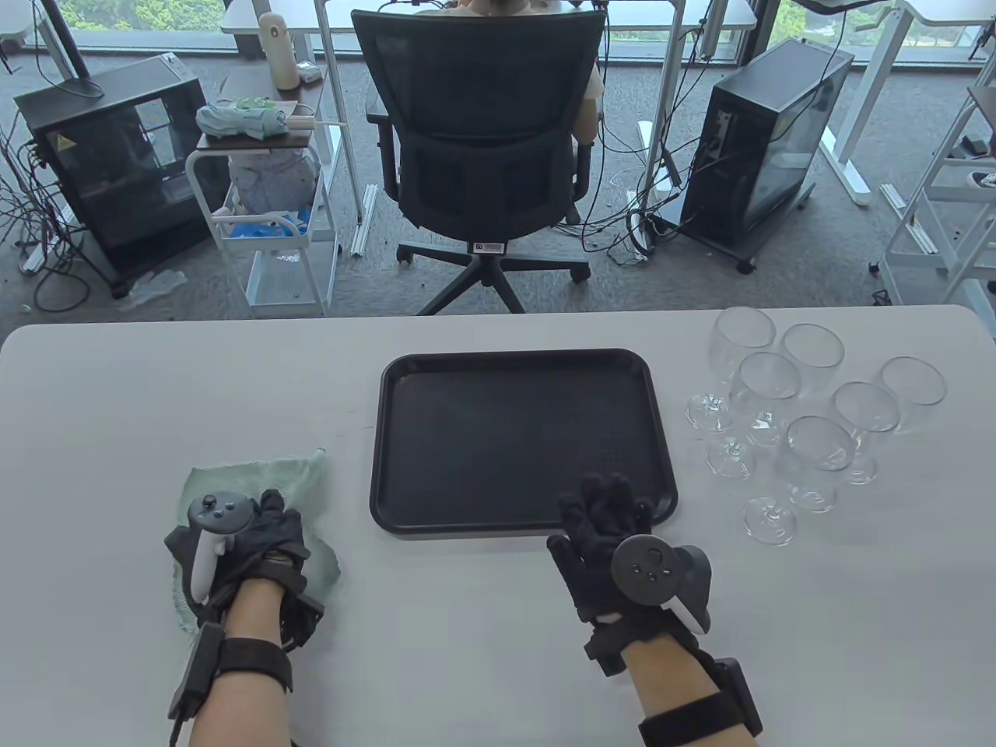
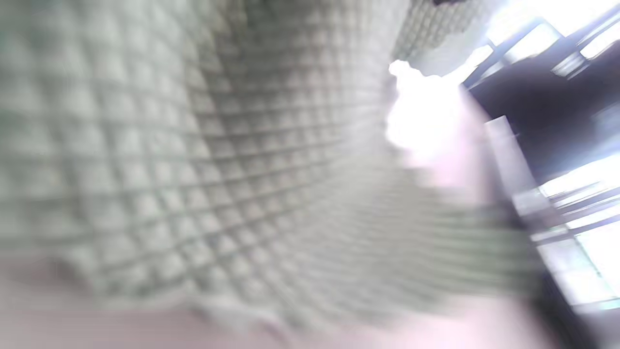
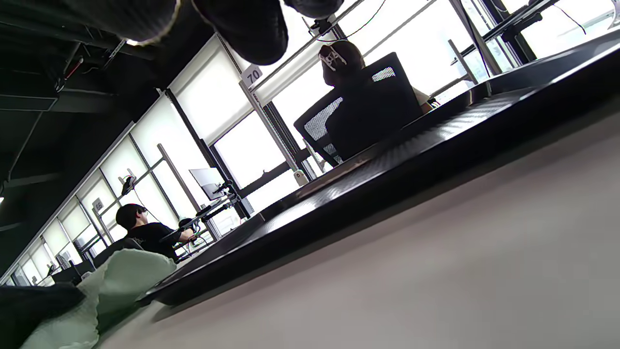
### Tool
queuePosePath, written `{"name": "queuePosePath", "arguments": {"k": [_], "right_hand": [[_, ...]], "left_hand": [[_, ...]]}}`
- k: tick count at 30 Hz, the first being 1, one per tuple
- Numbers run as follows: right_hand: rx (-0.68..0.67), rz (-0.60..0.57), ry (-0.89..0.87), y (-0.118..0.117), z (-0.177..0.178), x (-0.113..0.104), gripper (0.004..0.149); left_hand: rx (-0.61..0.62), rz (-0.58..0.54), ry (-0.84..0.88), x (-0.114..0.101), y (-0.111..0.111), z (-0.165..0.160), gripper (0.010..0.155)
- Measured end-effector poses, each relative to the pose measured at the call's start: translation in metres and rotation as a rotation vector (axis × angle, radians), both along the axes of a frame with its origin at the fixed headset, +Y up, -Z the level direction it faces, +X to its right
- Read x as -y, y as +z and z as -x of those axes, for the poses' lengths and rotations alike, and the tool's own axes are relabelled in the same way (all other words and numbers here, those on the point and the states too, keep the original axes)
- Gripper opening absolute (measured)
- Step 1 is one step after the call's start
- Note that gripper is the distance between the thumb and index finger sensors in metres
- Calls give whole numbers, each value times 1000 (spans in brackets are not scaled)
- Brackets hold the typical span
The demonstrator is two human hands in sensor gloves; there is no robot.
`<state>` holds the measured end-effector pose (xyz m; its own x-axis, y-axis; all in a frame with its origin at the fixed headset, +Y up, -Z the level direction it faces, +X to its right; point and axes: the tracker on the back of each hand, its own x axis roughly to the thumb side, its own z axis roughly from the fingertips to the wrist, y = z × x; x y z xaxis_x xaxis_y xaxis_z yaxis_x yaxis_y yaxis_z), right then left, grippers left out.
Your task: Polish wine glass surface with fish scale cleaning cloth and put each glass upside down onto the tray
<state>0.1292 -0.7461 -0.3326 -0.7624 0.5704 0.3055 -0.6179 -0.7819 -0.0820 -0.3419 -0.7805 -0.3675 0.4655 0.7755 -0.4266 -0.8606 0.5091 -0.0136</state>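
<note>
Overhead, sign [image 3: 253, 75] reading "70", smaller tag [image 3: 98, 205] reading "66", behind black tray [image 3: 436, 145].

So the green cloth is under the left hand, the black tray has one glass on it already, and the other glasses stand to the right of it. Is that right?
Not quite: the table view shows the black tray holding no glass yet. The green cloth is under the left hand, and all the wine glasses stand upright on the table to the tray's right.

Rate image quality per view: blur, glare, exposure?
Table view: sharp, evenly lit. Left wrist view: heavily blurred, cleaning cloth fills the frame, blown-out glare at upper right. Right wrist view: in focus but backlit; windows overexposed, tray and glove fingers dark.
</note>
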Motion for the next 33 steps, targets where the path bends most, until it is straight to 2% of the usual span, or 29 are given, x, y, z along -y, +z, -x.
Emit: {"name": "queuePosePath", "arguments": {"k": [2, 3, 4, 6, 9, 13, 14, 19, 22, 25, 29, 33], "right_hand": [[22, 11, -11, 1, -2, 1, 64], [40, 13, -7, 1, -3, 1, 65], [74, 23, -4, 1, -6, 1, 68], [141, 58, -42, 1, -14, 0, 73], [241, 158, -102, -1, -26, -2, 79], [408, 319, -182, -4, -60, -12, 79], [458, 325, -214, -2, -71, -11, 79], [815, 388, -189, 18, -144, 9, 77], [1010, 396, -231, 27, -178, 16, 84], [1037, 361, -269, 16, -195, 19, 92], [1022, 369, -321, -7, -201, 27, 89], [1075, 384, -436, -19, -203, 29, 87]], "left_hand": [[20, -252, 460, -12, 10, -17, 59], [29, -320, 599, -17, 12, -25, 59], [54, -427, 816, -25, 16, -38, 59], [131, -542, 1028, -39, 23, -59, 59], [200, -692, 1189, -57, 31, -85, 60], [312, -758, 1269, -66, 35, -109, 60], [325, -759, 1282, -65, 35, -112, 60], [350, -716, 1285, -56, 32, -122, 60], [352, -691, 1288, -53, 32, -124, 60], [398, -653, 1295, -53, 32, -127, 60], [406, -649, 1288, -54, 32, -129, 60], [404, -650, 1287, -51, 30, -128, 60]]}}
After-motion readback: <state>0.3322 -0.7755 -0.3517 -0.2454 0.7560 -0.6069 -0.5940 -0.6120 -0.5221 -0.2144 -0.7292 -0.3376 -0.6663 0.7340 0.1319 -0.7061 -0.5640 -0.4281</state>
